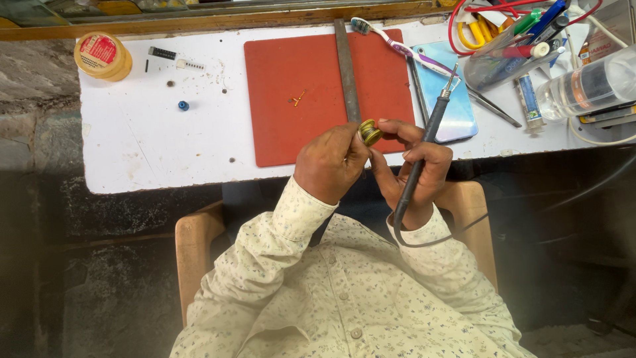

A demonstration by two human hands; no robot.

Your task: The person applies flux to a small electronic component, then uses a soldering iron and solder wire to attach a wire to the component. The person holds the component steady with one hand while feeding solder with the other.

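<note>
Close in, the left hand pinches a small round brass-coloured part between its fingertips, held up over the near edge of the red mat. The right hand is wrapped around a black soldering iron, tip pointing away, while its fingers also steady the part. With one hand doing both jobs, the part could slip and drop into the lap, or the iron's tip could swing toward the phone just beyond it. Farther off, a flat metal file lies across the mat, near a toothbrush, tweezers and a crowded pen holder; a yellow tin sits well apart.
</note>
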